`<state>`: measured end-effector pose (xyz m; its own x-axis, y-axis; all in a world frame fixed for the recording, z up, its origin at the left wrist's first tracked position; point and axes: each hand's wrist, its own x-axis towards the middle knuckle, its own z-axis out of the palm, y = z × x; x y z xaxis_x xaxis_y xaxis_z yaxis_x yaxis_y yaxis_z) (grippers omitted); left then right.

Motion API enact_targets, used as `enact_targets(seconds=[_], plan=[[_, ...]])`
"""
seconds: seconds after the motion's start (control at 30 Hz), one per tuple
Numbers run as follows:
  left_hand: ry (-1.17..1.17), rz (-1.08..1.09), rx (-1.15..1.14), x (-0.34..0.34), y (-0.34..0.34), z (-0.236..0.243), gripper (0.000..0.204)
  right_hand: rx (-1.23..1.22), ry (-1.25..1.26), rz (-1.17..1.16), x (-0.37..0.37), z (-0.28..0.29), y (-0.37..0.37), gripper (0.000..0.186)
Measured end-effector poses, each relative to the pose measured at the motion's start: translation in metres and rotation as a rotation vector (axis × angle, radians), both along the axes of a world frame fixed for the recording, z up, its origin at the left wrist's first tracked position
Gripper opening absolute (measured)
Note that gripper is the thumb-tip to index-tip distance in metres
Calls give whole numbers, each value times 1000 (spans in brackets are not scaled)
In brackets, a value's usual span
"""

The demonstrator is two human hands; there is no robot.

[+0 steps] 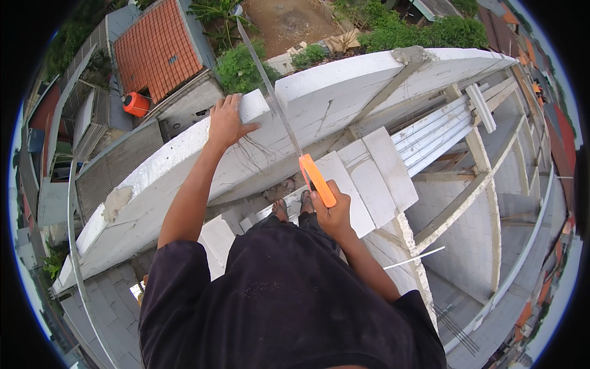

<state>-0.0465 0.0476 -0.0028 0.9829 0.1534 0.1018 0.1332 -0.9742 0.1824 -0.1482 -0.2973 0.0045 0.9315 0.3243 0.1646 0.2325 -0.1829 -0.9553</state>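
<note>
My right hand [333,212] is closed around the orange handle of a hand saw [318,178]. The long steel blade points up and away from me, standing in a narrow gap in the top edge of a white block wall [335,83]. Left of the blade, my left hand [228,121] grips the top of the white block [254,106], its fingers over the far edge and its thumb on my side. The block's end sits close beside the blade. Whether the saw teeth touch the block I cannot tell.
Loose white blocks [390,175] lie by my right arm, near corrugated metal sheets [433,135]. My feet [279,210] stand close to the wall, high above the ground. Concrete beams [455,212] frame deep open rooms at right. Beyond the wall are a tiled roof [150,52] and an orange tank [136,104].
</note>
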Motion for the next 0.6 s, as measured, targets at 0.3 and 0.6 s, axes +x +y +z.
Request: enact_targets(seconds=[0.3, 0.6], plan=[[-7, 3, 12, -1, 2, 1, 98, 249, 463, 44, 25, 13, -14, 21], [7, 26, -11, -1, 0, 1, 101, -190, -51, 13, 3, 4, 15, 21]])
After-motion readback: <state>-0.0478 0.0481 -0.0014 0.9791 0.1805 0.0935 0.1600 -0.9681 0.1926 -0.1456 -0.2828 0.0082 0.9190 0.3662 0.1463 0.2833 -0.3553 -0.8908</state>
